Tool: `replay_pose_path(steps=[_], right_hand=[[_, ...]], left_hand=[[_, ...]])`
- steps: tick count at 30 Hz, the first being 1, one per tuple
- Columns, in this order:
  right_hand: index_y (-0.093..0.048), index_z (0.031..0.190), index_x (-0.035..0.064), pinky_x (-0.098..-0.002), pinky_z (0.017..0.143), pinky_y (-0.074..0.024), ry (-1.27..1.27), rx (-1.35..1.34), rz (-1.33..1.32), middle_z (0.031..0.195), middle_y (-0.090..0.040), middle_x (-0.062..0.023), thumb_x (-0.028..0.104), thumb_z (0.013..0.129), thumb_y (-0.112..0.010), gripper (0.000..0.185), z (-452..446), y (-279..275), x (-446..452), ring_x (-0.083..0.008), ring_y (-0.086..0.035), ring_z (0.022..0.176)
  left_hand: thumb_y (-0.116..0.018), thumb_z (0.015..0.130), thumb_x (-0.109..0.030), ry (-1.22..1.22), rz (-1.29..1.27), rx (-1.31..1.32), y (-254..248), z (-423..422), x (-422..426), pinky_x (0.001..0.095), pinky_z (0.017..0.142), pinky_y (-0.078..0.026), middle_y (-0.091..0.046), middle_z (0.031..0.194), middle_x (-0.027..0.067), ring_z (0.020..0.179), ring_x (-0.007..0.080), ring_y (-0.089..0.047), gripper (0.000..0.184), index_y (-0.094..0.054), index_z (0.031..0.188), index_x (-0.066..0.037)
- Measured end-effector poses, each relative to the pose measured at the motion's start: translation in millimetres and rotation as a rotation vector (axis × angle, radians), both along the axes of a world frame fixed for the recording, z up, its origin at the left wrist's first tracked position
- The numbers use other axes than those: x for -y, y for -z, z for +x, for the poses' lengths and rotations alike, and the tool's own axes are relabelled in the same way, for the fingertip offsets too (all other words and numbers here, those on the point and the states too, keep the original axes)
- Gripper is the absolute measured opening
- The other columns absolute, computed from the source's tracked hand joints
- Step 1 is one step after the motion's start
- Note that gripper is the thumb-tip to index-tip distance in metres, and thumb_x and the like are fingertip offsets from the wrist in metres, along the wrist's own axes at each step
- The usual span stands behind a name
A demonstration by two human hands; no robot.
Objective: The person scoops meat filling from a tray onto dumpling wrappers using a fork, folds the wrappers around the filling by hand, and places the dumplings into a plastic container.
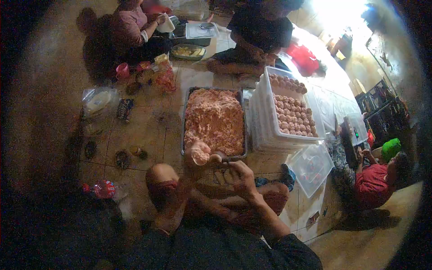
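Observation:
A dark tray (183, 130) full of pinkish ground mixture (213, 114) lies on the tiled floor in front of me. At its near edge, my left hand (196, 155) is closed round a lump of the mixture, somewhat blurred. My right hand (243, 180) grips a spoon (216, 158), whose bowl is close beside the lump. To the right of the tray, a stack of white plastic boxes (260, 117) stands; the top one holds rows of round balls (294, 114) of the same colour.
Two people (135, 27) (265, 27) sit across the floor, another person (373, 180) at the right. A clear lid (310, 168) lies near the stack. A bottle (104, 189), a plastic bag (99, 101), a pink cup (122, 70) and small dishes are at the left.

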State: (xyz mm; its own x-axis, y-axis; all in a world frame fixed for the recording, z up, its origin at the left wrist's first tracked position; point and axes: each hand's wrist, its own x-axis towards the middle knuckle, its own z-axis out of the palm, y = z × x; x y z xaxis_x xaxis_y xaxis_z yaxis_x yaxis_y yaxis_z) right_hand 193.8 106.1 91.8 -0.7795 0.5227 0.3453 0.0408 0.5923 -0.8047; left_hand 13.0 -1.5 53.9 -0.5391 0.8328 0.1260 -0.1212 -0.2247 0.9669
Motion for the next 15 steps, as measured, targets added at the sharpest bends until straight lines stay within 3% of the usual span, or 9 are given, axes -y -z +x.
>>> replay_pose_path(steps=[1, 3, 6, 8, 9, 11, 14, 15], right_hand=[[-0.065, 0.109, 0.0000, -0.0338, 0.075, -0.0497, 0.000, -0.001, 0.001, 0.089, -0.062, -0.0073, 0.010, 0.102, -0.054, 0.017, 3, 4, -3, -0.0205, -0.061, 0.082], [-0.066, 0.110, 0.0005, -0.0302, 0.069, -0.0487, 0.013, 0.081, -0.332, 0.085, -0.060, -0.0030, 0.013, 0.103, -0.055, 0.019, 12, 23, -10, -0.0144, -0.058, 0.076], [-0.067, 0.112, 0.0013, -0.0275, 0.063, -0.0453, 0.038, 0.109, -0.489, 0.081, -0.058, -0.0004, 0.016, 0.103, -0.055, 0.021, 18, 45, -12, -0.0096, -0.054, 0.071], [-0.067, 0.113, 0.0018, -0.0257, 0.059, -0.0410, 0.087, 0.079, -0.661, 0.078, -0.056, 0.0009, 0.019, 0.104, -0.054, 0.024, 19, 54, -12, -0.0068, -0.049, 0.067], [-0.067, 0.114, 0.0021, -0.0248, 0.057, -0.0378, 0.123, 0.038, -0.777, 0.076, -0.054, 0.0013, 0.022, 0.104, -0.053, 0.026, 18, 56, -12, -0.0056, -0.046, 0.064], [-0.068, 0.111, 0.0020, -0.0261, 0.057, -0.0374, 0.210, 0.096, -0.706, 0.076, -0.054, 0.0012, 0.025, 0.104, -0.053, 0.028, 14, 58, -18, -0.0064, -0.046, 0.064], [-0.068, 0.105, 0.0020, -0.0291, 0.056, -0.0380, 0.310, 0.152, -0.583, 0.074, -0.054, 0.0013, 0.030, 0.104, -0.054, 0.032, 20, 83, -30, -0.0083, -0.047, 0.064], [-0.069, 0.101, 0.0021, -0.0308, 0.056, -0.0389, 0.321, 0.151, -0.529, 0.074, -0.054, 0.0014, 0.033, 0.103, -0.054, 0.034, 22, 97, -36, -0.0093, -0.047, 0.063]], left_hand=[[-0.067, 0.094, -0.017, 0.010, 0.003, -0.036, -3, -7, 3, 0.0362, 0.081, -0.056, -0.063, 0.089, 0.0051, 0.078, 0.0165, -0.065, 0.015, -0.059, 0.098, -0.004], [-0.067, 0.095, -0.017, 0.031, 0.009, -0.133, -8, -19, 12, 0.0362, 0.081, -0.056, -0.063, 0.088, 0.0050, 0.078, 0.0163, -0.065, 0.015, -0.059, 0.097, -0.004], [-0.067, 0.095, -0.017, 0.021, 0.076, -0.233, -6, -25, 14, 0.0362, 0.081, -0.057, -0.064, 0.087, 0.0047, 0.077, 0.0160, -0.065, 0.014, -0.060, 0.096, -0.005], [-0.068, 0.094, -0.016, -0.030, 0.196, 0.105, 8, -24, 7, 0.0358, 0.079, -0.056, -0.063, 0.087, 0.0048, 0.077, 0.0168, -0.065, 0.015, -0.059, 0.098, -0.004], [-0.068, 0.094, -0.016, -0.056, 0.189, 0.143, 5, -23, 8, 0.0353, 0.078, -0.056, -0.064, 0.087, 0.0049, 0.078, 0.0170, -0.065, 0.016, -0.059, 0.097, -0.004], [-0.068, 0.094, -0.017, -0.110, 0.178, 0.218, 1, -20, 9, 0.0342, 0.075, -0.055, -0.064, 0.087, 0.0051, 0.079, 0.0172, -0.066, 0.017, -0.059, 0.095, -0.003], [-0.069, 0.094, -0.017, -0.084, 0.365, 0.146, 23, -27, 9, 0.0348, 0.075, -0.055, -0.065, 0.089, 0.0053, 0.079, 0.0173, -0.066, 0.017, -0.060, 0.097, -0.003], [-0.070, 0.093, -0.016, -0.111, 0.219, 0.112, 7, -23, 13, 0.0347, 0.074, -0.055, -0.064, 0.086, 0.0044, 0.078, 0.0167, -0.065, 0.016, -0.060, 0.096, -0.003]])
